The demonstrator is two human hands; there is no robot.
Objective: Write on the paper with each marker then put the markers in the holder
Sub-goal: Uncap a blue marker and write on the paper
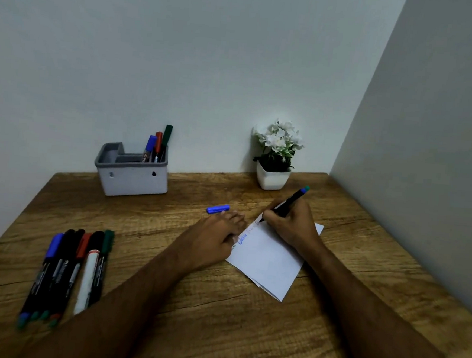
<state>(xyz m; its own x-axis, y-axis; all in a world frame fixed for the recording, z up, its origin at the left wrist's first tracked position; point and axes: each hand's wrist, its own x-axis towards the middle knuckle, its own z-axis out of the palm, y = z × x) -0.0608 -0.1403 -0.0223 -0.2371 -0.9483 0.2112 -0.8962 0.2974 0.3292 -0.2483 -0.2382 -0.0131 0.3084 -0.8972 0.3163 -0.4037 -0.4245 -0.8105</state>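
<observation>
Against wall, grey holder (131, 180), three markers (158, 144) inside

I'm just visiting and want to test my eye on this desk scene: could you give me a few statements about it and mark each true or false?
1. The right hand holds a marker with its tip on the paper. True.
2. The loose blue cap lies inside the holder. False: it lies on the table, just beyond the left hand.
3. Three markers stand in the holder. True.
4. The flower pot stands to the left of the holder. False: it stands to its right, near the wall.
5. The row of markers still to use lies at the left of the table. True.
6. The paper is blank. False: coloured writing runs along its far edge.
</observation>
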